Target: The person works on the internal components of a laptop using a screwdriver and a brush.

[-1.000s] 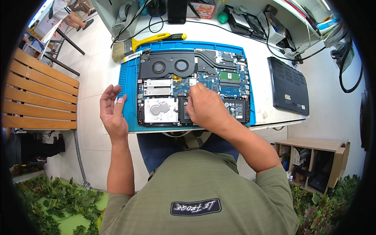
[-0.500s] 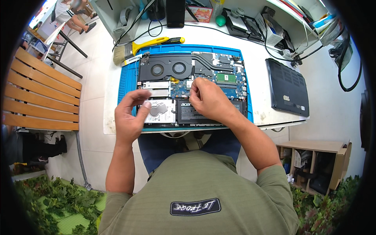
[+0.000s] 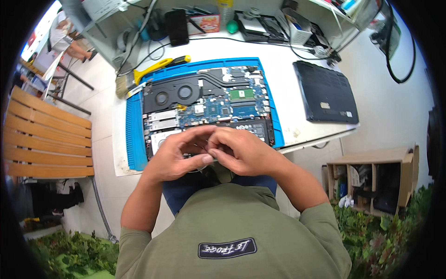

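Where I see the laptop (image 3: 209,110): it lies on the blue mat (image 3: 134,135) on the white counter (image 3: 290,107), its insides facing up at my camera and the middle of its near edge hidden from me by the hands.
Fan housing (image 3: 173,95): flat and black, at the laptop's far left, with two round fans side by side.
Cooling pipes (image 3: 220,83): dark and bent, running from the housing along the far side.
Circuit board (image 3: 253,113): blue, dotted with silver and dark parts; I make out a green memory module (image 3: 241,95) toward the right and a scrap of yellow tape (image 3: 180,108) just beside the housing.
Silver plates (image 3: 165,124): two, one behind the other on the left side, with a white drive (image 3: 159,139) nearer me, partly covered.
Battery (image 3: 251,128): black with white print, along the near right, much of it out of my sight.
Left hand (image 3: 176,156): half open, fingers curved and thumb apart, reaching the right one.
Right hand (image 3: 246,151): fingers curled toward the thumb; I cannot tell whether anything is pinched there.
Counter's right: a black cover panel (image 3: 327,93) lies apart from the mat.
Mat's far left corner: a yellow-handled brush (image 3: 151,69) lies beside it.
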`<state>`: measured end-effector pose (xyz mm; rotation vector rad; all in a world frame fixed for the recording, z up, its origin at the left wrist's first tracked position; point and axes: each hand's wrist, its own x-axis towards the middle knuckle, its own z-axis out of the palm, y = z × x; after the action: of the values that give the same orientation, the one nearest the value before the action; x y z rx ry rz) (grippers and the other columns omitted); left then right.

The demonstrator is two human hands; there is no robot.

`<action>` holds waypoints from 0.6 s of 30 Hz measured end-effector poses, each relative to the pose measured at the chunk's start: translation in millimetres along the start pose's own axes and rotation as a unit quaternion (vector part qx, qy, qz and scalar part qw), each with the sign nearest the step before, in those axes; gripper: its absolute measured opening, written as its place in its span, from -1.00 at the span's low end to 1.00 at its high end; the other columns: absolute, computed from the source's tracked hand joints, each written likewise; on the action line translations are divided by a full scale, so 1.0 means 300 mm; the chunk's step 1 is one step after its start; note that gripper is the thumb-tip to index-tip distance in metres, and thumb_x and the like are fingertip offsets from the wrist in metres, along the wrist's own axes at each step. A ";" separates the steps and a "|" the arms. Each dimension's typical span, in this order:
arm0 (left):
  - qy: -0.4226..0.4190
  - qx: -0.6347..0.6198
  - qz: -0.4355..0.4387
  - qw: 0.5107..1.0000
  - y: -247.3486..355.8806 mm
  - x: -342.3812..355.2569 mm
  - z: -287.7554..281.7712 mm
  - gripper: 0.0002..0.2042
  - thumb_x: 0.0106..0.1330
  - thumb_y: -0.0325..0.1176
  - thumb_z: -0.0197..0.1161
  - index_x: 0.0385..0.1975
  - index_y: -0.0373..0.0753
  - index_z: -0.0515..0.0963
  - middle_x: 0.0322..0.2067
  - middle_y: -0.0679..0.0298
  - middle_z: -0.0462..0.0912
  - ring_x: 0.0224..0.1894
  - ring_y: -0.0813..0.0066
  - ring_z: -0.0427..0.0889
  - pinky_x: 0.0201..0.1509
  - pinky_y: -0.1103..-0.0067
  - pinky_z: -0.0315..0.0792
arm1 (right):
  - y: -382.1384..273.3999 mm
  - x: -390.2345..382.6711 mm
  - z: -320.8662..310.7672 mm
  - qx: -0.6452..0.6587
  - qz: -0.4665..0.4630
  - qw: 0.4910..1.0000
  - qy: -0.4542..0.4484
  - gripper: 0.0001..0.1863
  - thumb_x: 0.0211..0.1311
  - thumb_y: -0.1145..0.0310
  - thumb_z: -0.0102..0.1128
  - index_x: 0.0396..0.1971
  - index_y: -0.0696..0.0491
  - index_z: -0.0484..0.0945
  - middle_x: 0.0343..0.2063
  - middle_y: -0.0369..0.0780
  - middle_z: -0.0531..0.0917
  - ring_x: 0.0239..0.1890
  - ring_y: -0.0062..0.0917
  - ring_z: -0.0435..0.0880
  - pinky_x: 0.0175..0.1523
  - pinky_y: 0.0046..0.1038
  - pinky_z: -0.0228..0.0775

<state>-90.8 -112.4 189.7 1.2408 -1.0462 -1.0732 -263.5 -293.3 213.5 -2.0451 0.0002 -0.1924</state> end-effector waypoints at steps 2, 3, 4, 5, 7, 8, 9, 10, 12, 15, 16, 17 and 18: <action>0.008 -0.041 -0.037 0.998 -0.002 0.013 0.022 -0.52 0.41 -0.43 0.55 0.29 -0.37 0.63 -0.11 0.28 0.80 -0.16 0.62 0.72 -0.05 0.61 0.62 | 0.002 -0.027 -0.015 -0.008 0.004 1.000 0.000 -0.89 0.42 0.44 0.34 -0.20 0.13 0.61 -0.33 -0.12 0.66 -0.35 -0.28 0.68 -0.23 -0.27 0.51; 0.014 -0.069 -0.063 0.996 0.001 0.012 0.022 -0.60 0.41 -0.45 0.55 0.20 -0.38 0.69 -0.17 0.31 0.80 -0.22 0.66 0.70 -0.14 0.65 0.59 | 0.005 -0.036 -0.022 -0.013 0.007 1.000 0.001 -0.89 0.42 0.44 0.34 -0.20 0.13 0.61 -0.33 -0.13 0.66 -0.36 -0.30 0.68 -0.24 -0.28 0.51; 0.011 -0.080 -0.075 0.994 0.005 0.006 0.009 -0.66 0.41 -0.46 0.55 0.13 -0.38 0.72 -0.22 0.33 0.79 -0.25 0.68 0.69 -0.17 0.65 0.57 | 0.013 -0.039 -0.021 0.001 0.000 1.000 0.007 -0.90 0.43 0.44 0.34 -0.20 0.14 0.61 -0.34 -0.16 0.65 -0.37 -0.38 0.66 -0.27 -0.33 0.50; 0.005 -0.094 -0.088 0.992 0.002 0.001 -0.002 -0.72 0.41 -0.47 0.55 0.06 -0.38 0.74 -0.26 0.35 0.79 -0.28 0.69 0.68 -0.21 0.66 0.55 | 0.020 -0.039 -0.016 0.010 0.004 1.000 0.003 -0.90 0.43 0.44 0.34 -0.20 0.14 0.62 -0.34 -0.17 0.64 -0.37 -0.40 0.66 -0.28 -0.34 0.49; 0.008 -0.104 -0.098 0.990 -0.002 -0.012 -0.009 -0.81 0.41 -0.48 0.55 -0.05 -0.38 0.77 -0.33 0.36 0.77 -0.33 0.70 0.66 -0.26 0.66 0.52 | 0.032 -0.032 -0.009 0.027 0.013 1.000 -0.003 -0.89 0.43 0.44 0.34 -0.19 0.14 0.62 -0.35 -0.18 0.63 -0.37 -0.43 0.66 -0.29 -0.37 0.49; 0.016 -0.101 -0.095 0.990 -0.003 -0.018 -0.008 -0.83 0.41 -0.48 0.55 -0.08 -0.39 0.78 -0.35 0.37 0.77 -0.34 0.70 0.66 -0.28 0.66 0.52 | 0.036 -0.028 -0.004 0.028 0.007 1.000 -0.003 -0.89 0.43 0.44 0.34 -0.19 0.14 0.62 -0.35 -0.19 0.63 -0.37 -0.44 0.65 -0.29 -0.38 0.49; 0.024 -0.097 -0.093 0.991 -0.003 -0.023 -0.008 -0.85 0.41 -0.48 0.55 -0.12 -0.39 0.78 -0.37 0.37 0.76 -0.36 0.70 0.65 -0.29 0.66 0.51 | 0.041 -0.022 0.001 0.028 0.001 1.000 -0.004 -0.89 0.43 0.44 0.34 -0.19 0.15 0.62 -0.35 -0.19 0.63 -0.38 -0.44 0.65 -0.29 -0.39 0.49; 0.022 -0.099 -0.109 0.989 -0.002 -0.026 -0.011 -0.84 0.41 -0.47 0.55 -0.12 -0.39 0.78 -0.37 0.37 0.75 -0.36 0.70 0.64 -0.30 0.66 0.50 | 0.044 -0.017 0.005 0.029 -0.006 1.000 -0.004 -0.89 0.43 0.44 0.34 -0.19 0.15 0.62 -0.35 -0.19 0.63 -0.38 -0.45 0.64 -0.29 -0.40 0.49; 0.022 -0.101 -0.143 0.984 0.010 -0.033 -0.030 -0.84 0.42 -0.46 0.55 -0.12 -0.39 0.78 -0.38 0.38 0.74 -0.36 0.70 0.61 -0.30 0.66 0.48 | 0.052 -0.011 0.012 0.038 0.001 0.999 -0.008 -0.89 0.44 0.44 0.35 -0.19 0.15 0.62 -0.35 -0.19 0.63 -0.38 -0.45 0.64 -0.27 -0.39 0.50; 0.000 -0.074 -0.146 0.987 0.028 -0.032 -0.057 -0.84 0.44 -0.41 0.54 -0.15 -0.37 0.77 -0.40 0.40 0.72 -0.38 0.70 0.58 -0.31 0.65 0.45 | 0.061 -0.007 0.021 0.051 -0.003 0.999 0.003 -0.89 0.45 0.45 0.35 -0.18 0.16 0.62 -0.35 -0.18 0.63 -0.39 -0.45 0.64 -0.26 -0.38 0.50; 0.002 -0.055 -0.149 0.987 0.023 -0.040 -0.071 -0.85 0.47 -0.39 0.52 -0.17 -0.36 0.75 -0.39 0.42 0.70 -0.35 0.71 0.55 -0.29 0.64 0.44 | 0.063 -0.008 0.025 0.056 -0.007 0.998 0.009 -0.89 0.46 0.46 0.36 -0.18 0.16 0.62 -0.35 -0.19 0.62 -0.39 -0.45 0.63 -0.26 -0.38 0.50; 0.018 -0.021 -0.125 0.992 0.033 -0.036 -0.092 -0.86 0.48 -0.40 0.50 -0.18 -0.35 0.74 -0.38 0.42 0.70 -0.34 0.72 0.55 -0.27 0.65 0.44 | 0.069 -0.015 0.022 0.057 -0.004 0.998 0.021 -0.90 0.45 0.47 0.36 -0.19 0.17 0.62 -0.35 -0.19 0.62 -0.39 -0.45 0.63 -0.25 -0.39 0.50; 0.036 0.013 -0.100 0.994 0.051 -0.033 -0.124 -0.87 0.48 -0.41 0.49 -0.18 -0.35 0.74 -0.37 0.42 0.70 -0.33 0.73 0.56 -0.26 0.65 0.45 | 0.065 -0.020 0.016 0.057 -0.003 0.998 0.031 -0.90 0.45 0.48 0.36 -0.19 0.17 0.62 -0.35 -0.19 0.62 -0.39 -0.45 0.63 -0.25 -0.39 0.49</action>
<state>-55.5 -95.1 203.1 1.4184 -0.8973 -1.1597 -267.0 -297.7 193.2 -1.9255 0.0209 -0.2537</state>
